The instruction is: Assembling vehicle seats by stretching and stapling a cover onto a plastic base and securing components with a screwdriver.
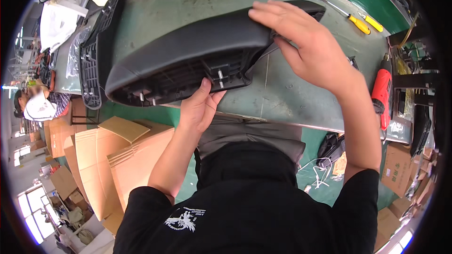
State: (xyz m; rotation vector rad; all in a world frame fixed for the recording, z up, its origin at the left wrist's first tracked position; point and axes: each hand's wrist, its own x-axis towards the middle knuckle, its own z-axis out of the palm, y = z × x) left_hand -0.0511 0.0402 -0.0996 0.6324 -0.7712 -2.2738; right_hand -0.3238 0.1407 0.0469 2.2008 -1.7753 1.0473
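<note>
A long black padded motorcycle seat (188, 42) is tipped on its side over the near edge of the workbench. Its ribbed plastic base faces me, with several metal studs showing. My left hand (200, 106) holds the base's lower edge, thumb pressed on the plastic beside a stud and fingers mostly hidden underneath. At the seat's right end, my right hand (301, 40) lies over the black cover with its fingers stretched out and slightly blurred. The thumb of that hand is spread apart, near the cover's edge.
On the green workbench (301, 96) lie a yellow-handled screwdriver (359, 24), a yellow cutter (372, 22) and a red heat gun (382, 89) at the right. Another ribbed black base (89, 66) stands left. Cardboard (141, 160) leans below, and a person (42, 103) is farther left.
</note>
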